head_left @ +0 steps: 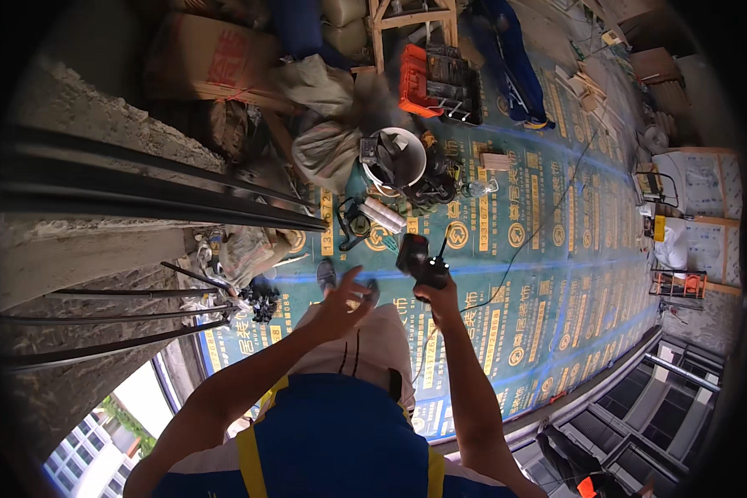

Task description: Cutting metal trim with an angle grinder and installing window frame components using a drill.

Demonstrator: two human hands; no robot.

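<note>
My right hand (pixel 440 299) is wrapped round the grip of a black cordless drill (pixel 419 259), held out in front of my body with a thin bit pointing away. To its left, my left hand (pixel 343 309) is raised with the fingers spread and nothing in them. Below both hands lies green floor sheeting (pixel 506 290) with yellow print. Just beyond the drill, a pale plastic-wrapped roll (pixel 383 214) rests on the floor.
Long black rails (pixel 166 195) jut in from the left at the concrete wall. A white bucket (pixel 421 158) holding tools stands ahead, beside sacks (pixel 328 153). Farther off is an orange-and-black toolbox (pixel 419 83). A dark cable (pixel 548 224) crosses the floor at right.
</note>
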